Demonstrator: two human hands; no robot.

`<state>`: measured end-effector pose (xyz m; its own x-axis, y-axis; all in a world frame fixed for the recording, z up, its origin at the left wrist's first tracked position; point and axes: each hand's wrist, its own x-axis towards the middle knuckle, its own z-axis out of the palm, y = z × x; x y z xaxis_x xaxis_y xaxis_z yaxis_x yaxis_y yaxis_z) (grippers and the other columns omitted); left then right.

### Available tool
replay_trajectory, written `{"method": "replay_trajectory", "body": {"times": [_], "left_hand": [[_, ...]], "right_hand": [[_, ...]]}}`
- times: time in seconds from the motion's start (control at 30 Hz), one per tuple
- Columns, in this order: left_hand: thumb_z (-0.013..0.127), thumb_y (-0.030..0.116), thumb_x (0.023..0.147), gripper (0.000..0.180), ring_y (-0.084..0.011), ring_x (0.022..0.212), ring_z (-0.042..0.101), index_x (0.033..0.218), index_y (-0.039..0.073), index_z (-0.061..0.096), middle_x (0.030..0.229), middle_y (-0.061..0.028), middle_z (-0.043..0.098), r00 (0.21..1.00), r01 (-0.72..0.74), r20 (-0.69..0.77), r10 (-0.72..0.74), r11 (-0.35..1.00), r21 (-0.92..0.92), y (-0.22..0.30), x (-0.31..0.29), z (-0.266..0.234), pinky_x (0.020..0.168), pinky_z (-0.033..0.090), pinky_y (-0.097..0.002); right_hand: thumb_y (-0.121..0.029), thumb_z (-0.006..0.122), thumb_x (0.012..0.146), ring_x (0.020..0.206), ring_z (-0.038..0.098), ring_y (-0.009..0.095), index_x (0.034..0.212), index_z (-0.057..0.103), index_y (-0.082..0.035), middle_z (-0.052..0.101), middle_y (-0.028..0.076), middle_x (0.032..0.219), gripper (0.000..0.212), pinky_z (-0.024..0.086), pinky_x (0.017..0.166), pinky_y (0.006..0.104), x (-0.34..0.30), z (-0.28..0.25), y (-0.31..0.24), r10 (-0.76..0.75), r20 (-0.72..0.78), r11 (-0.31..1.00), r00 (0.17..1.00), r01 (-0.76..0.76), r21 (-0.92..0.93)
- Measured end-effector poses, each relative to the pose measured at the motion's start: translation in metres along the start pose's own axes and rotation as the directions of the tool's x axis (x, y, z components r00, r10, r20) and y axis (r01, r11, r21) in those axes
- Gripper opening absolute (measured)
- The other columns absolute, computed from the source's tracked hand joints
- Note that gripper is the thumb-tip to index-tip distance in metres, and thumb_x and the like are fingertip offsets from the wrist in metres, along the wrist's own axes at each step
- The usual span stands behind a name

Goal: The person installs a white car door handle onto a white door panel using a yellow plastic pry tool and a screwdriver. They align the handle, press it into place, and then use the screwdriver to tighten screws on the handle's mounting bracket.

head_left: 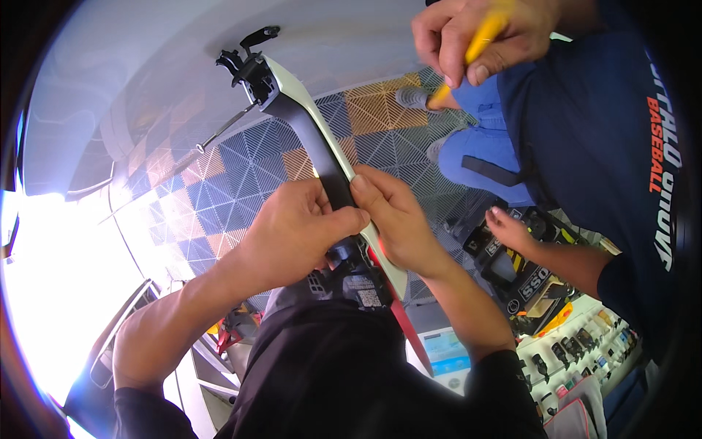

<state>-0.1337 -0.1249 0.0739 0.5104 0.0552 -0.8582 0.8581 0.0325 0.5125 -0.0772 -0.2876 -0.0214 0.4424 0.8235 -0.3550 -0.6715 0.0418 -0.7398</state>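
Observation:
A long, curved white-and-black car trim part [311, 121] runs diagonally in front of me, with a black bracket [256, 77] at its far end. My left hand [292, 230] grips its black side, thumb across the surface and fingers curled under. On the white edge, my right hand [391, 219] is closed, thumb on top. Just below my hands, close to my body, sits a black module [360, 287] with a printed label. A red strip [411, 333] extends from the part's near end. My palms hide the part's middle.
A white car panel [153, 66] curves along the upper left, near a thin rod [227, 126]. At right, a co-worker's hand [490, 36] holds a yellow tool [482, 36]; their other hand [510, 233] is over a black case [504, 267]. Small bottles [574, 347] stand lower right.

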Motion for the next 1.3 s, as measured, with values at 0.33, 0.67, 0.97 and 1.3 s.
{"method": "replay_trajectory", "body": {"times": [0.33, 0.67, 0.97, 1.3], "left_hand": [[0.075, 0.029, 0.097, 0.035, -0.0065, 0.066, 0.056, 0.097, -0.004, 0.063, 0.075, -0.0010, 0.061, 0.990, -0.075, 0.112, 0.085, 0.993, -0.089, -0.001, 0.004, -0.010, 0.056, 0.043, -0.0266], [0.068, 0.031, 0.101, 0.042, -0.0051, 0.056, 0.048, 0.122, -0.001, 0.052, 0.078, -0.0002, 0.056, 0.986, -0.085, 0.142, 0.087, 0.996, -0.022, -0.006, 0.009, 0.000, 0.049, 0.038, -0.0234], [0.071, 0.030, 0.100, 0.041, -0.0061, 0.070, 0.055, 0.116, -0.005, 0.056, 0.081, -0.0015, 0.060, 0.982, -0.124, 0.136, 0.129, 0.991, -0.039, -0.009, 0.007, -0.005, 0.059, 0.044, -0.0274], [0.071, 0.032, 0.100, 0.043, -0.0099, 0.068, 0.060, 0.119, -0.004, 0.057, 0.084, -0.0045, 0.063, 0.988, -0.110, 0.103, 0.112, 0.994, -0.025, -0.010, 0.002, -0.006, 0.059, 0.048, -0.0275]], "right_hand": [[-0.036, 0.065, 0.105, 0.106, 0.055, 0.008, 0.148, 0.044, 0.001, 0.059, 0.004, 0.120, 0.061, 0.048, 0.092, 0.0262, -0.027, -0.012, -0.015, 0.154, 0.131, 0.972, 0.979, -0.174, 0.157], [-0.024, 0.079, 0.093, 0.112, 0.059, 0.011, 0.146, 0.051, 0.002, 0.064, 0.006, 0.121, 0.065, 0.049, 0.096, 0.0286, -0.047, -0.013, -0.002, 0.000, -0.001, 1.000, 1.000, 0.000, -0.001], [-0.027, 0.079, 0.091, 0.101, 0.062, 0.008, 0.136, 0.060, 0.003, 0.070, 0.004, 0.112, 0.057, 0.051, 0.090, 0.0275, -0.050, -0.018, 0.013, 0.056, -0.027, 0.996, 0.998, -0.058, -0.075], [-0.015, 0.076, 0.095, 0.098, 0.060, 0.006, 0.127, 0.065, 0.006, 0.069, 0.002, 0.109, 0.041, 0.050, 0.086, 0.0237, -0.055, -0.008, 0.012, 0.153, -0.024, 0.975, 0.988, -0.147, 0.165]]}}
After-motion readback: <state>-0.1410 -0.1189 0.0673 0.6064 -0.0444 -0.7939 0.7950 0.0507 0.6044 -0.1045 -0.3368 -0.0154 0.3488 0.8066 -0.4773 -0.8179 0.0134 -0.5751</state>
